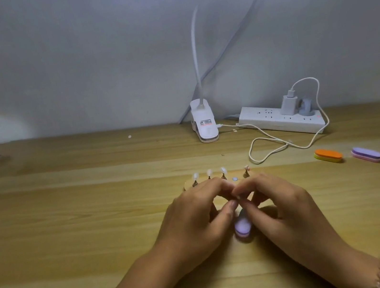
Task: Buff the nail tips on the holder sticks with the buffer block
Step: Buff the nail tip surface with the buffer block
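A small wooden holder base [188, 184] stands on the table with several sticks carrying pale nail tips [209, 172]; one slot shows a bare metal disc [234, 179]. My left hand [196, 220] and my right hand [280, 206] meet in front of the base, fingertips pinched together over something small that the fingers hide. My right hand also holds a lilac buffer block [242, 225], whose near end sticks out below the fingers.
An orange-and-yellow buffer [328, 156] and a purple-and-pink buffer [366, 154] lie at the right. A white clip lamp [204, 123], a power strip [281, 122] with a charger and a looped cable [267, 148] sit behind, along the wall.
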`<state>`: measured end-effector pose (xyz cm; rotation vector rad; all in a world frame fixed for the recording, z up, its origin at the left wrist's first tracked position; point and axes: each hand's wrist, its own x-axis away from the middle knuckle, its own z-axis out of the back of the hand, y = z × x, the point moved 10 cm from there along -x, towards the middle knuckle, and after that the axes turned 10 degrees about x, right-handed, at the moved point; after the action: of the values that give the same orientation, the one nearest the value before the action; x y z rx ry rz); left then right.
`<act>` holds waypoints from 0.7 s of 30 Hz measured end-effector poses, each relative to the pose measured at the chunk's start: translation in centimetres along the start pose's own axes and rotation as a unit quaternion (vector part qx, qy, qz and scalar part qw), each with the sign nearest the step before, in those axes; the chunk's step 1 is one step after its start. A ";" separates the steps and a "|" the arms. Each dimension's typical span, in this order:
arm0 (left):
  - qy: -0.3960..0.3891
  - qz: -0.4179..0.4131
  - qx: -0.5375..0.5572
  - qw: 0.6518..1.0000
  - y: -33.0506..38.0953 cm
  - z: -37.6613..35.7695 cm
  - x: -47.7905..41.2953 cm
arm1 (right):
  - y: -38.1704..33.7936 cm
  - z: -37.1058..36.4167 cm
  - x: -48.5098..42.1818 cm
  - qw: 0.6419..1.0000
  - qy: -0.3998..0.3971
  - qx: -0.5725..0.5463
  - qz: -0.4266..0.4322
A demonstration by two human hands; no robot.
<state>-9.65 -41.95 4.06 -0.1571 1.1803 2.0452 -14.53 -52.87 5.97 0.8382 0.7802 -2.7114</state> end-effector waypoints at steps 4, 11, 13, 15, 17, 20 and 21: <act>0.012 0.013 0.032 0.999 -0.9 0.2 -0.3 | 0.8 -0.6 0.2 0.997 -0.037 0.035 -0.051; 0.015 0.048 0.031 0.998 -1.8 0.5 -0.2 | 0.0 -2.2 1.1 0.968 -0.135 0.211 -0.029; 0.009 0.063 0.043 0.997 -2.1 0.4 -0.2 | 0.4 -2.1 1.1 0.968 -0.136 0.207 -0.039; 0.003 0.068 0.047 0.997 -2.2 0.3 -0.2 | 0.5 -2.0 1.0 0.965 -0.138 0.218 -0.039; 0.001 0.067 0.044 0.997 -2.2 0.3 -0.1 | 0.7 -1.8 0.8 0.968 -0.127 0.212 -0.045; -0.001 0.068 0.042 0.997 -2.3 0.2 -0.2 | 2.2 -0.7 0.6 0.983 -0.074 0.129 -0.104; -0.002 0.065 0.042 0.997 -2.2 0.1 -0.1 | 2.7 -0.4 0.6 0.986 -0.053 0.103 -0.121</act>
<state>-8.05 -41.27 2.64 -0.0362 1.3014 2.1017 -13.92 -54.99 4.22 0.6683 0.6238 -3.0660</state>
